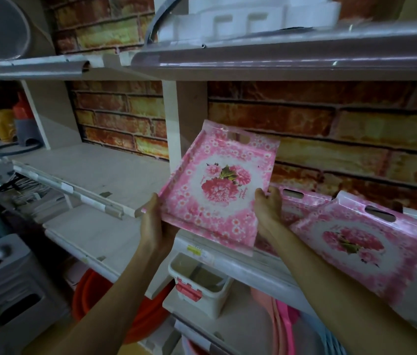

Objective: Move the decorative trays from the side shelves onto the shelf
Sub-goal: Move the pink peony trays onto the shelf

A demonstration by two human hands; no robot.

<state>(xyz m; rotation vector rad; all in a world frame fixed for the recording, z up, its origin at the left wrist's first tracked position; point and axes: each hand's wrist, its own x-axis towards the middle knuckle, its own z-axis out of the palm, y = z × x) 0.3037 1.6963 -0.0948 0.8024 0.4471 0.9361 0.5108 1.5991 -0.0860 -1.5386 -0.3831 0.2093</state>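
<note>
Pink flowers cover the tray (217,185) the person is holding up in front of the brick-patterned back wall (330,139). It is tilted, its top edge with the cut-out handle leaning toward the wall, its lower edge hanging just over the front lip of the shelf (266,267). A clear wrapper seems to cover it, catching the light.

The left hand (155,224) grips the lower left corner, fingers curled underneath and thumb along the rim. The right hand (269,206) holds the right edge, fingers wrapped round it from behind. Both forearms reach up from below.

To the right, on the same shelf, a second pink floral tray (363,247) lies tipped toward the front, with its handle slot at the top. Behind the right hand, the edge of a third tray (302,198) shows, mostly hidden, so how it sits I cannot tell.

Left of the upright divider (170,119), the neighbouring white shelf (105,170) runs away at an angle. Overhead is an upper shelf with a grey rounded edge (279,57) carrying white foam pieces (248,19). Below the shelf stand a white plastic box with a red latch (199,285) and a stack of orange basins (140,319). A grey plastic stool (7,285) sits lower left.
</note>
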